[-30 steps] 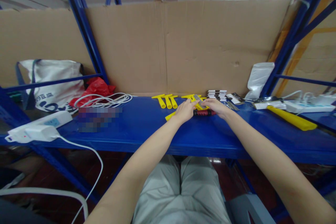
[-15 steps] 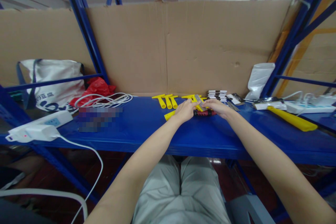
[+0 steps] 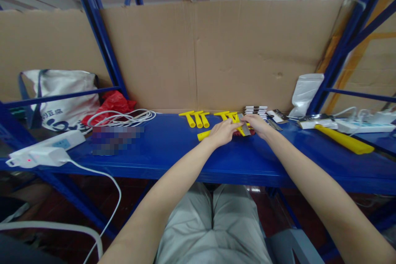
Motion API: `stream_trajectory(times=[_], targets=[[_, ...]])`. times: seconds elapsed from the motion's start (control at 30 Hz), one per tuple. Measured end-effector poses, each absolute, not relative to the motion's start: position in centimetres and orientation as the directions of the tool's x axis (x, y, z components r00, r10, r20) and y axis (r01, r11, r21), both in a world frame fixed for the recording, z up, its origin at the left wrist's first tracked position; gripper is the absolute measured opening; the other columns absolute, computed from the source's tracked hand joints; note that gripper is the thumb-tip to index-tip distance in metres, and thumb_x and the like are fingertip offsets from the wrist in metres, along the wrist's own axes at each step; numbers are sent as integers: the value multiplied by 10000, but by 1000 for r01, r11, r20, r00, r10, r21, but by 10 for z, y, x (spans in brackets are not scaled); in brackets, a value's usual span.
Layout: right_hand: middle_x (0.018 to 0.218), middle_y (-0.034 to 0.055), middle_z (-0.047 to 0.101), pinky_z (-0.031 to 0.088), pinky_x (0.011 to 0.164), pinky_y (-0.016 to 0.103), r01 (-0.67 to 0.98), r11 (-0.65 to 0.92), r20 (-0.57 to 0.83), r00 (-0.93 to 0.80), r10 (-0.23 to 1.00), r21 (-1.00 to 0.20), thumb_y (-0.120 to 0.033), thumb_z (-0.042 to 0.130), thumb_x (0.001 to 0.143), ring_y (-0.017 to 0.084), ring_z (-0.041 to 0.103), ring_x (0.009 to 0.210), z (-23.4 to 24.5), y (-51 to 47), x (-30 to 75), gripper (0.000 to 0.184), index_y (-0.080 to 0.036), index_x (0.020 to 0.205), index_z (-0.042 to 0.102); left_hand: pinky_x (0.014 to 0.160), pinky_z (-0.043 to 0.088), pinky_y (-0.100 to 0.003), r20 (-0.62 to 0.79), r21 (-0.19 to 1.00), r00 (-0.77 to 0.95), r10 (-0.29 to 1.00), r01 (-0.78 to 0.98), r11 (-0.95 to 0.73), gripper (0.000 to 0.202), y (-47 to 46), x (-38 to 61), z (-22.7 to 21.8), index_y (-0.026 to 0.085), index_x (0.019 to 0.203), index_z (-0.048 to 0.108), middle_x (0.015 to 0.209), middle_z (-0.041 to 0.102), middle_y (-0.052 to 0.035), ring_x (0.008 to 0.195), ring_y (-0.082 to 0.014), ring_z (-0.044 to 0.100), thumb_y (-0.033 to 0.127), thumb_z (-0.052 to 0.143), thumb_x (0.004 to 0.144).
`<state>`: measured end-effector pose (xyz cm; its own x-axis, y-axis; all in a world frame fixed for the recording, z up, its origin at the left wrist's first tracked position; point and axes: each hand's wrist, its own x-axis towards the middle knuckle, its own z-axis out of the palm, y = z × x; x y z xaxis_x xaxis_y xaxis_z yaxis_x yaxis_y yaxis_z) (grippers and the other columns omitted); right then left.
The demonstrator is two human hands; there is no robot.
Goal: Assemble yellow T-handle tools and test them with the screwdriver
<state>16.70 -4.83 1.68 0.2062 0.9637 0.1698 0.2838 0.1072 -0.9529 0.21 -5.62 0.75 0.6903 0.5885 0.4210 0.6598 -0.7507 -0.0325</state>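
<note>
My left hand (image 3: 223,133) is closed around a yellow scraper handle (image 3: 203,135), whose round end sticks out to the left of my palm. Against its wide head lies a flat grey metal blade (image 3: 245,129), set at a slant. My right hand (image 3: 256,124) pinches the blade's upper edge from the right. Beneath the blade, partly covered, a red and black object (image 3: 251,132) rests on the shelf. Just behind my left hand are more yellow T-shaped scraper handles (image 3: 221,114), and a row of three yellow handles (image 3: 198,119) lies farther left.
Stacked white and black small packs (image 3: 256,110) stand behind my right hand, with loose blades (image 3: 274,124) beside them. A long yellow-handled tool (image 3: 345,139) lies on the right of the blue shelf (image 3: 167,148). To the left are coiled white cable (image 3: 126,118) and a power strip (image 3: 46,148).
The blade and scraper head have shifted slightly right and tilted, so more of the blade's face shows. My left hand has moved a little right with the handle.
</note>
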Motion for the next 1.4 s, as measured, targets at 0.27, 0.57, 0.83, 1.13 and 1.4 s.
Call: stream_trajectory(times=[0.27,0.57,0.83,1.13,1.4], targets=[[527,-37,468,334,517,209,280,121,171,161,972,-952,-164,552,690,84,424,510,18,-52,168,140,-179,577,472,787,450,-277,432,-23,685,587,659,-752,430,-58,4,7,342,1339,438,1022,548,-47,946,-179,559,253,340,930],[990,95,662,418,836,321,791,5,415,316,853,-612,-246,462,807,215,577,960,18,-38,204,225,-160,870,660,862,449,-305,410,73,569,712,758,-648,437,-53,-3,10,311,1337,456,1103,560,-63,1025,-204,564,242,386,911],[1174,98,607,399,908,441,909,-354,262,404,876,-220,-302,507,789,302,505,1125,12,-43,241,285,-230,982,704,912,435,-315,387,141,515,765,787,-601,419,-51,-4,10,302,1299,503,1172,555,-63,1101,-215,544,230,418,895],[1221,163,558,349,949,498,932,-354,169,361,917,-75,-276,457,810,325,424,1202,5,-40,233,351,-146,1066,659,929,432,-335,392,160,507,768,784,-600,417,-52,-3,8,290,1297,504,1194,551,-66,1117,-220,537,227,426,892],[1231,204,550,350,951,474,940,-341,184,333,925,8,-195,417,817,314,431,1200,1,-35,230,402,-90,1157,604,941,426,-328,405,200,495,769,773,-602,413,-48,-1,6,287,1301,498,1209,552,-65,1130,-210,530,228,426,899]])
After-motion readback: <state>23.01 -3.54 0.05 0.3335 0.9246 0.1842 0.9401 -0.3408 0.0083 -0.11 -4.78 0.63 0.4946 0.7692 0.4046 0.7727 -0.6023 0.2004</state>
